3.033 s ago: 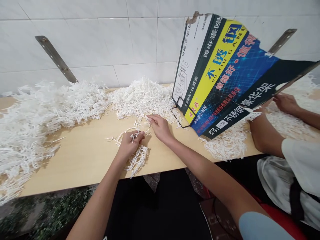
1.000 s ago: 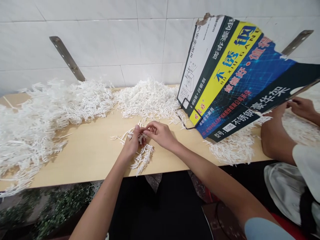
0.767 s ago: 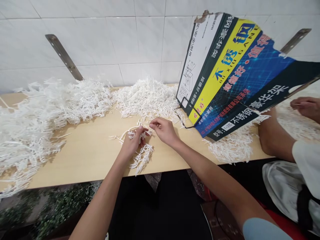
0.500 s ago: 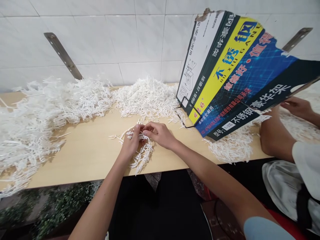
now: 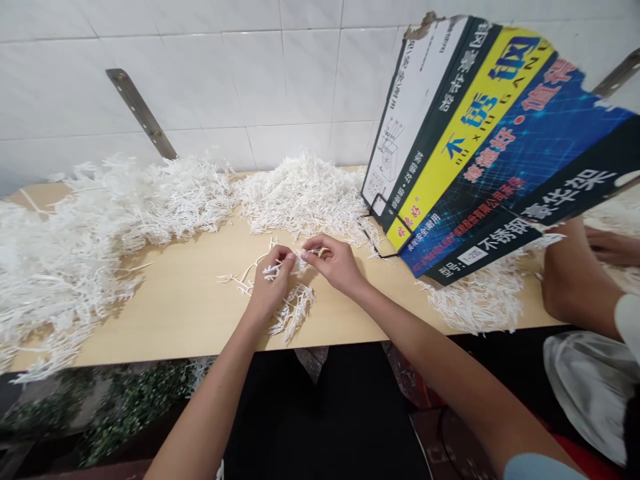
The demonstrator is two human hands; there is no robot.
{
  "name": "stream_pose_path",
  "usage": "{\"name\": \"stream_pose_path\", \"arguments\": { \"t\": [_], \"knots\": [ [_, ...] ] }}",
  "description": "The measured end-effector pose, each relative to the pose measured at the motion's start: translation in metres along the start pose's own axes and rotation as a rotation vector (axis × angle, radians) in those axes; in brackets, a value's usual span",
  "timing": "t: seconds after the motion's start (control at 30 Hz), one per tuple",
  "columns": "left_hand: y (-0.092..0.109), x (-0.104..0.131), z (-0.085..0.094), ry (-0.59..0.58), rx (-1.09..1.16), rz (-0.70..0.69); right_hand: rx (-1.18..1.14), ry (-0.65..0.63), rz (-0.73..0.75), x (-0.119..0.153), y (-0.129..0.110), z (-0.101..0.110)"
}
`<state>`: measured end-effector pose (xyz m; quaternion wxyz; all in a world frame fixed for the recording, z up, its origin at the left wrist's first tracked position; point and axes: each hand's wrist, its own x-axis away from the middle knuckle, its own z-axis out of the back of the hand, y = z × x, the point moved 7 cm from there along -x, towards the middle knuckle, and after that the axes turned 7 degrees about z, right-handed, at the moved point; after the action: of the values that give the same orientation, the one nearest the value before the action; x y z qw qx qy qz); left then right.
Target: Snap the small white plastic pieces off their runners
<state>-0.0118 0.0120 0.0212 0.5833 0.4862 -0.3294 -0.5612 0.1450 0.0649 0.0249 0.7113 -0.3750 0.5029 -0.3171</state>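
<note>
Near the front edge of the pale wood tabletop [image 5: 185, 293], the person's two hands are working close together over white branched plastic pieces. The left hand [image 5: 269, 283] is clamping a white sprig [image 5: 273, 271] between thumb and curled fingers, apparently to steady it for the other hand. The right hand [image 5: 336, 263] is bringing thumb and forefinger together on white strands [image 5: 301, 262] just beside the left thumb; such a fingertip grip probably suits parts this thin. Whether those strands are joined to the sprig is too small to tell.

Just below the left hand, a loose clump [image 5: 295, 310] is lying on the wood, while a thicker curved stem [image 5: 245, 280] is resting to its left. Farther back, a large tangled heap [image 5: 165, 200] and a finer, shorter-stranded mound [image 5: 305, 190] are sitting separately, which seems to be keeping two kinds of piece from mixing.

On the right, a torn printed carton [image 5: 480, 133] is standing upright with a black wire frame [image 5: 383, 253] at its lower corner, perhaps for support. It is likely serving as a divider, since a co-worker's hand [image 5: 613, 247] is showing beyond it, near more white pieces.
</note>
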Motion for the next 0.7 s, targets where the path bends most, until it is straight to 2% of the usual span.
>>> {"name": "stream_pose_path", "arguments": {
  "t": [0.1,0.27,0.33,0.5,0.7],
  "knots": [
    [0.002,0.002,0.0,-0.018,0.029,0.003,-0.043,-0.009,-0.041,-0.001,0.003,0.002],
    [0.003,0.004,0.0,-0.02,0.009,-0.047,-0.197,-0.326,-0.148,0.007,0.002,-0.022],
    [0.004,0.004,0.001,-0.001,-0.039,-0.087,-0.178,-0.39,-0.169,0.011,0.003,-0.027],
    [0.006,0.006,0.006,0.117,-0.15,-0.142,-0.044,-0.393,-0.105,0.01,0.004,-0.024],
    [0.006,0.007,0.007,0.117,-0.133,-0.111,-0.038,-0.455,-0.09,0.011,0.004,-0.028]
  ]
}}
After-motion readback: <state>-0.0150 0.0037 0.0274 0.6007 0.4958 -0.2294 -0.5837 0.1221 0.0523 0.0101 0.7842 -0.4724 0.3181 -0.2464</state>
